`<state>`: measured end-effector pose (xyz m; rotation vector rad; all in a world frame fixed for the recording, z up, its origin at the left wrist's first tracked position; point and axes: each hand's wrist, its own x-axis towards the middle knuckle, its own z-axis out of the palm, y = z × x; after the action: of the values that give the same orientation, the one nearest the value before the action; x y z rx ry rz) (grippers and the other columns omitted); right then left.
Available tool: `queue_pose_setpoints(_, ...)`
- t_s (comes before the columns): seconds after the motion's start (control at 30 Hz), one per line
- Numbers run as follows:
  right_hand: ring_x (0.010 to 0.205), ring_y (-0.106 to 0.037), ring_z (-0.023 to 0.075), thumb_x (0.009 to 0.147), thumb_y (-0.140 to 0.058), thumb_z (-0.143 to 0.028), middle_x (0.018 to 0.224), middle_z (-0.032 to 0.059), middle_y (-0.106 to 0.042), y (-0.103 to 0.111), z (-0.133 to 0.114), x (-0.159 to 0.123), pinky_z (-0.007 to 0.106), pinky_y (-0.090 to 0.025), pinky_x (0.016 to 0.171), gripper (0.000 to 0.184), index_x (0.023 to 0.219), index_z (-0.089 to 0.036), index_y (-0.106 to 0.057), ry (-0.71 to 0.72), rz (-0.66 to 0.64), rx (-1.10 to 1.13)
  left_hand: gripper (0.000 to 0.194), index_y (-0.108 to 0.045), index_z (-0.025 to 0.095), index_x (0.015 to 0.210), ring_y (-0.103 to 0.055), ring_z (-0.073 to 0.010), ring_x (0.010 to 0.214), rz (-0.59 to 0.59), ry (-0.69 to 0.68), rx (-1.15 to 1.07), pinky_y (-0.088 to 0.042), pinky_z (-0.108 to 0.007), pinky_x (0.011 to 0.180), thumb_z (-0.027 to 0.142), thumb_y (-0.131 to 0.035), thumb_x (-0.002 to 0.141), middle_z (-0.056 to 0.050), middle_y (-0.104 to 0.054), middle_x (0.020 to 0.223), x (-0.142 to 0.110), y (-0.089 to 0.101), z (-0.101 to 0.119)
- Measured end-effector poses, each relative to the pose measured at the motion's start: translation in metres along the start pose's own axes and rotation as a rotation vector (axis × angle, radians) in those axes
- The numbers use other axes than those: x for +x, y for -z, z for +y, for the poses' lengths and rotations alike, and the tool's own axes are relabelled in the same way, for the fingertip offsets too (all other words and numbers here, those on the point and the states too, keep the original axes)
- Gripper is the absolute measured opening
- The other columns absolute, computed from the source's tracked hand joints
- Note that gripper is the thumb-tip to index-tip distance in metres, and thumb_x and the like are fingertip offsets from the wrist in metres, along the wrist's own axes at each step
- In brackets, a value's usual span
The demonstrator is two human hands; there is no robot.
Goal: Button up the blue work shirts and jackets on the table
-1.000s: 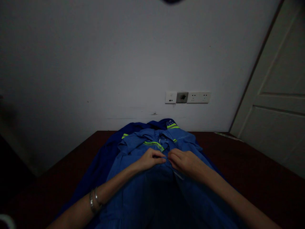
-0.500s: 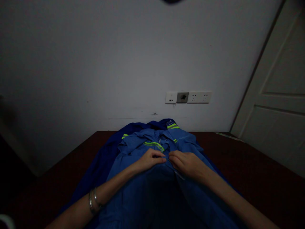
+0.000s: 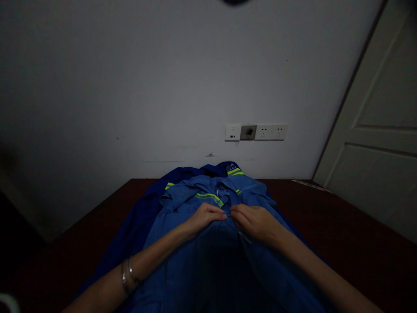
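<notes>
A blue work jacket [image 3: 174, 224] with yellow-green reflective strips [image 3: 210, 198] lies spread on a dark reddish table [image 3: 325, 217]. Darker blue cloth [image 3: 137, 221] shows at its left side and far end. Near the middle of the jacket, my left hand [image 3: 206, 215] pinches the fabric between thumb and fingers. Close by on the right, my right hand [image 3: 254, 221] is closed on the same cloth, its fingertips partly hidden. A narrow gap separates the two hands. Below them the jacket's front falls into deep shadow.
Behind the table rises a pale wall [image 3: 182, 87] with a row of sockets [image 3: 270, 132]. A white panelled door [image 3: 378, 161] stands at the right. A thin pale strip [image 3: 311, 185] lies along the table's far right edge. Part of a white rounded object [image 3: 9, 302] shows at lower left.
My left thumb and fingers have come closer together on the cloth. My right hand stays in nearly the same place, and the view has shifted slightly.
</notes>
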<state>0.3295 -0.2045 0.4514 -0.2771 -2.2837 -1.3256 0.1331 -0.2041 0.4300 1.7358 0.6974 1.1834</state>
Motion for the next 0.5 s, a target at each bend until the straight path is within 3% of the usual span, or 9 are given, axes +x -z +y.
queue_pose_setpoints(0.13, 0.072, -0.057, 0.0131, 0.088, -0.037, -0.015, 0.086, 0.0068, -0.061, -0.001, 0.001, 0.002, 0.022, -0.043, 0.055, 0.017, 0.087, -0.013, -0.053, -0.025, -0.024, 0.026, 0.015, -0.068, 0.012, 0.063, -0.051, -0.0105, 0.056, 0.005, -0.032, 0.086, -0.041, -0.024, 0.061, 0.026, -0.067, 0.064, 0.000, -0.061, 0.059, 0.003, 0.004, -0.001)
queue_pose_setpoints(0.3, 0.073, -0.056, 0.0126, 0.088, -0.038, -0.017, 0.083, 0.0054, -0.058, 0.011, 0.000, 0.010, 0.021, -0.042, 0.055, 0.015, 0.088, -0.014, -0.053, -0.146, -0.166, 0.112, 0.018, -0.070, 0.014, 0.082, -0.056, -0.0164, 0.079, 0.017, -0.327, 0.470, -0.041, -0.028, 0.077, 0.026, -0.063, 0.070, -0.004, -0.066, 0.081, 0.003, 0.006, 0.000)
queue_pose_setpoints(0.4, 0.078, -0.056, 0.0134, 0.088, -0.039, -0.017, 0.085, 0.0057, -0.057, 0.019, 0.000, 0.014, 0.022, -0.043, 0.059, 0.014, 0.090, -0.014, -0.052, -0.176, -0.224, 0.172, 0.025, -0.067, 0.016, 0.096, -0.055, -0.0176, 0.090, 0.077, -0.470, 0.564, -0.040, -0.029, 0.084, 0.021, -0.061, 0.073, -0.006, -0.065, 0.093, 0.001, 0.002, 0.002)
queue_pose_setpoints(0.5, 0.079, -0.056, 0.0143, 0.088, -0.038, -0.018, 0.085, 0.0062, -0.057, 0.022, 0.000, 0.016, 0.023, -0.044, 0.059, 0.014, 0.090, -0.014, -0.052, -0.186, -0.243, 0.178, 0.022, -0.068, 0.017, 0.094, -0.054, -0.0176, 0.091, 0.108, -0.537, 0.627, -0.040, -0.030, 0.086, 0.020, -0.058, 0.075, -0.006, -0.064, 0.091, 0.000, 0.000, 0.000)
